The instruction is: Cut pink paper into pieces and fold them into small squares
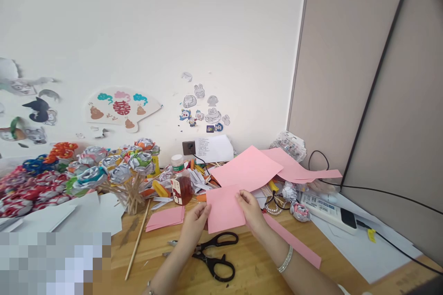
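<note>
obs: hands at lower centre of the frame, both on one pink paper square [224, 208]. left hand [194, 221] pinches its left edge, right hand [249, 209] pinches the upper right corner; fingers closed on the sheet, not spread.

chk: why lifted rather than flat?

obs: judgement only: held by two opposite sides it stays taut and level, lower edge just above the desk [256, 262], so an edge or corner can be lined up. black scissors [216, 258] lie directly below it, handles toward the right, within easy reach of either hand.

chk: appearance of the sheet?

obs: plain matte pink, roughly square, clean straight edges, no crease that i can make out. looks thin, bends slightly near the top.

chk: surroundings?

obs: small stack of pink squares [165, 217] just left of the left hand. larger pink sheets [247, 168] behind, centre frame, overlapping. long pink strip [294, 242] runs under the right forearm toward lower right. glue bottle [180, 186] upright behind the stack. paper roses [86, 173] on sticks fill the middle left. white power strip [328, 209] at right, cable trailing off.

chk: wrist?

obs: silver bracelet [285, 259] on the right one.
</note>
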A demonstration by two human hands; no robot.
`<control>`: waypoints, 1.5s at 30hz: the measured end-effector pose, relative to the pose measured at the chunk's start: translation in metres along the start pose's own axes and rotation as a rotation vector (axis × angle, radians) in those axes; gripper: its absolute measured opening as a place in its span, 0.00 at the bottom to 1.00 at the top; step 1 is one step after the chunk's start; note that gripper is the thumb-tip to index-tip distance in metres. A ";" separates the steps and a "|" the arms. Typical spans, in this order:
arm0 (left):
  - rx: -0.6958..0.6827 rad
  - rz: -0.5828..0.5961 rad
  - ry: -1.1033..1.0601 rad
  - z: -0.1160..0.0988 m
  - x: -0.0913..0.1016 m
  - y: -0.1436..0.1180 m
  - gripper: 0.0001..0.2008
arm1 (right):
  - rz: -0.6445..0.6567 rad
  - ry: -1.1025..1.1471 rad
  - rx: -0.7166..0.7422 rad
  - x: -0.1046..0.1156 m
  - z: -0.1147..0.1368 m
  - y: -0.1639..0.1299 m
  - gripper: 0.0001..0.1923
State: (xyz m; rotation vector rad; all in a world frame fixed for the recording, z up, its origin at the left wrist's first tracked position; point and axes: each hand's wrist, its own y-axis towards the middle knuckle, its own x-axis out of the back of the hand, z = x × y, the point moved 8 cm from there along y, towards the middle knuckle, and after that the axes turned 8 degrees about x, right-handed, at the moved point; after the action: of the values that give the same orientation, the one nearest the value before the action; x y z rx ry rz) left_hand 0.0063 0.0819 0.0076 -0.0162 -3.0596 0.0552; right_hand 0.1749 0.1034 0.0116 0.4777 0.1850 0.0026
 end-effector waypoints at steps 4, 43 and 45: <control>-0.020 -0.028 0.001 -0.001 0.006 0.000 0.20 | 0.255 0.069 -0.064 -0.015 0.013 -0.002 0.13; -0.017 0.006 -0.111 -0.008 0.011 -0.001 0.17 | 0.357 0.214 -0.121 -0.022 0.023 -0.009 0.18; -0.014 0.025 -0.124 -0.010 0.009 -0.003 0.18 | 0.363 0.242 -0.150 -0.023 0.020 -0.010 0.18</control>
State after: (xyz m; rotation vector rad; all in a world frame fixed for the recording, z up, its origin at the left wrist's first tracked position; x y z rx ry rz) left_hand -0.0021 0.0791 0.0189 -0.0536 -3.1836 0.0369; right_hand 0.1555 0.0842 0.0284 0.3546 0.3308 0.4281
